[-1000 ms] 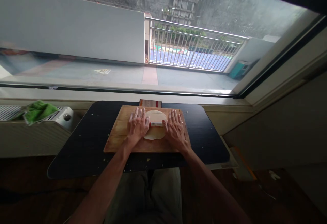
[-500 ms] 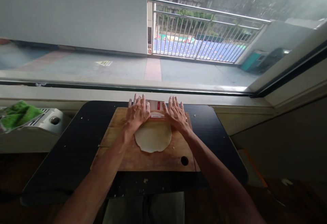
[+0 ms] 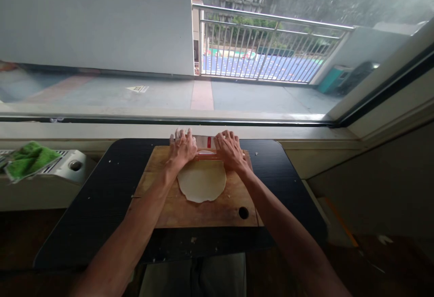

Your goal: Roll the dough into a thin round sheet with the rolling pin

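Observation:
A flat round sheet of pale dough (image 3: pixel 201 181) lies on a wooden board (image 3: pixel 190 215). At the dough's far edge a thin rolling pin (image 3: pixel 206 155) lies across the board. My left hand (image 3: pixel 181 148) rests on its left end and my right hand (image 3: pixel 231 150) on its right end. Both hands are floury, with fingers bent over the pin. Only the short middle stretch of the pin shows between them.
The board sits on a black table (image 3: pixel 98 202) speckled with flour crumbs, under a wide window. A white and red box (image 3: pixel 205 141) stands just behind the board. At the left a green cloth (image 3: pixel 29 159) lies on a white appliance (image 3: pixel 73 167). The board has a round hole (image 3: pixel 243 212).
The pin and both hands rolled from the middle of the dough to its far edge. The fingers, stretched flat before, now curl over the pin. The whole dough sheet is uncovered.

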Demonstrator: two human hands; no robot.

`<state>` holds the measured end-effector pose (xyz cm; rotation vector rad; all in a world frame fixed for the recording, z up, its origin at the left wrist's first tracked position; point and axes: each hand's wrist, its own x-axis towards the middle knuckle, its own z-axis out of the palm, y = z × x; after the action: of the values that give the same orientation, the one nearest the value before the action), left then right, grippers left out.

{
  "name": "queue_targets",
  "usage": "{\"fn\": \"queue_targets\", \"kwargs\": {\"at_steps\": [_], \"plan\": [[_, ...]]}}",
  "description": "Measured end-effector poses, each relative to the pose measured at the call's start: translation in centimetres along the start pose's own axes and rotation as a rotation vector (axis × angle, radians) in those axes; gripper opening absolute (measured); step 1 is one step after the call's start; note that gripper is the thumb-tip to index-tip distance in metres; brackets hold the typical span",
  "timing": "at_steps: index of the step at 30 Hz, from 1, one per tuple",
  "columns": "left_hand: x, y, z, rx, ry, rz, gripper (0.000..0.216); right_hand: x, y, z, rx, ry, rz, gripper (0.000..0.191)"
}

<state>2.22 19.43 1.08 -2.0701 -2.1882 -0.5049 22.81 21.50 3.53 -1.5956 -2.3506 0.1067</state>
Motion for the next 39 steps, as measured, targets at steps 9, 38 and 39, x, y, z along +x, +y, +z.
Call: {"fn": "queue_targets", "kwargs": {"at_steps": [9,38,39], "plan": [[-4.3,0.6,-2.2,0.025,-0.087,0.080,0.046,-4.3,-1.4,-0.4,-0.058,-0.079,-0.118,0.045],[-2.8,2.4,-1.4,-0.077,-0.124,0.035,0.035,-2.0,-2.2,-1.5,0.078,-0.231,0.052,0.025],[-2.7,2.7,-1.1,-0.082,-0.124,0.031,0.037,-1.9,-2.1,-1.4,0.087,-0.233,0.059,0.024]]}}
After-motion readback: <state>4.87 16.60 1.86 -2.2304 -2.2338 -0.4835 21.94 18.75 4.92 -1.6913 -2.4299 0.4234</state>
